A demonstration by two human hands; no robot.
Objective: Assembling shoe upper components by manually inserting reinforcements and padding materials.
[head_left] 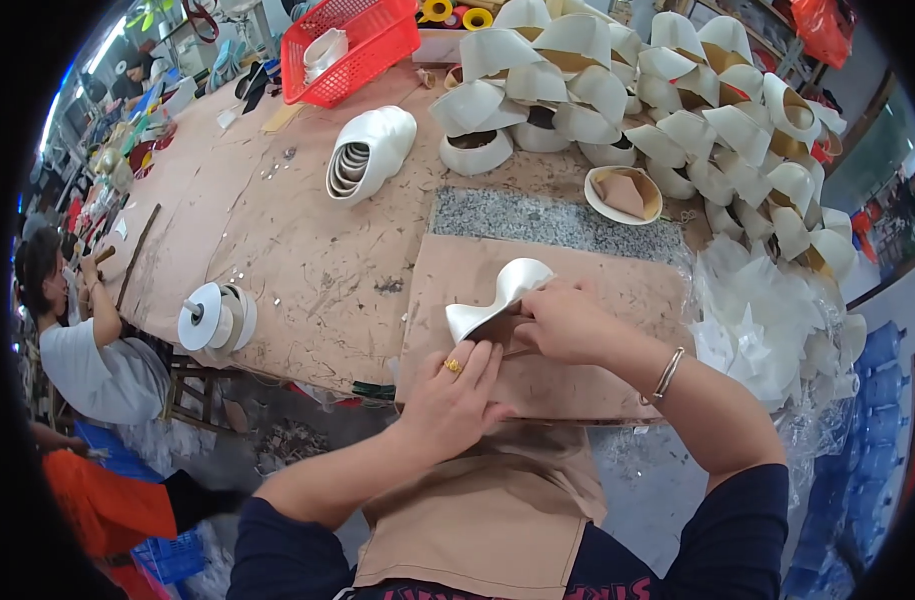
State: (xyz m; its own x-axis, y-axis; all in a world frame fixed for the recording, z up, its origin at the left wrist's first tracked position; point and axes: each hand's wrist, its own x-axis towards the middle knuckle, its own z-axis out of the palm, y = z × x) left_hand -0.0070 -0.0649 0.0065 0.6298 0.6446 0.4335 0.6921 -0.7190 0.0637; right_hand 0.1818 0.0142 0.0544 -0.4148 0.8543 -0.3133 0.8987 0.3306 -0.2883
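A glossy white curved piece, which looks like a shoe upper (523, 276), stands on the brown board in front of me. Its tan lining faces my hands. My left hand (453, 395) has its fingers on the near left edge of the upper, with the thumb stretched to the right. At the right end, my right hand (568, 322) grips the lining side with bent fingers. Whether a small thing sits between those fingertips is hidden.
Many similar white uppers (568, 90) are heaped at the back right. A nested stack (383, 140), a red basket (363, 50), tape rolls (218, 320) and an oval bowl-like piece (653, 205) share the table. Clear plastic (758, 310) lies right. Another person (88, 350) works at left.
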